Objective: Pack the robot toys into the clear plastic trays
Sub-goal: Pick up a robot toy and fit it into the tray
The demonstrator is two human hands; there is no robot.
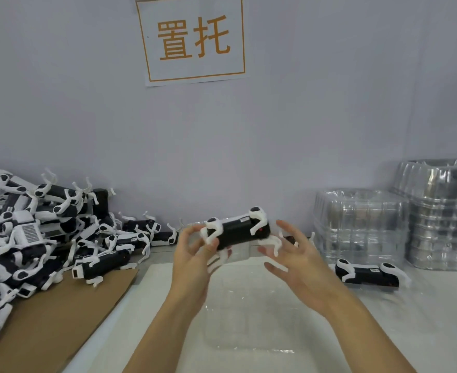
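2 stacks of clear trays point(361, 227) stand right; toy pile point(33, 238) left.

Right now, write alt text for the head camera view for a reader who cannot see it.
A person's left hand grips a black-and-white robot toy above a clear plastic tray on a white table, the right hand open beside it. A pile of toys lies at left; stacked trays and another toy sit at right.

We are seeing glossy black-and-white plastic on the toy point(237, 229), shiny clear plastic trays point(361, 227), matt brown cardboard point(60, 316), and a smooth pale worktop point(423, 313).
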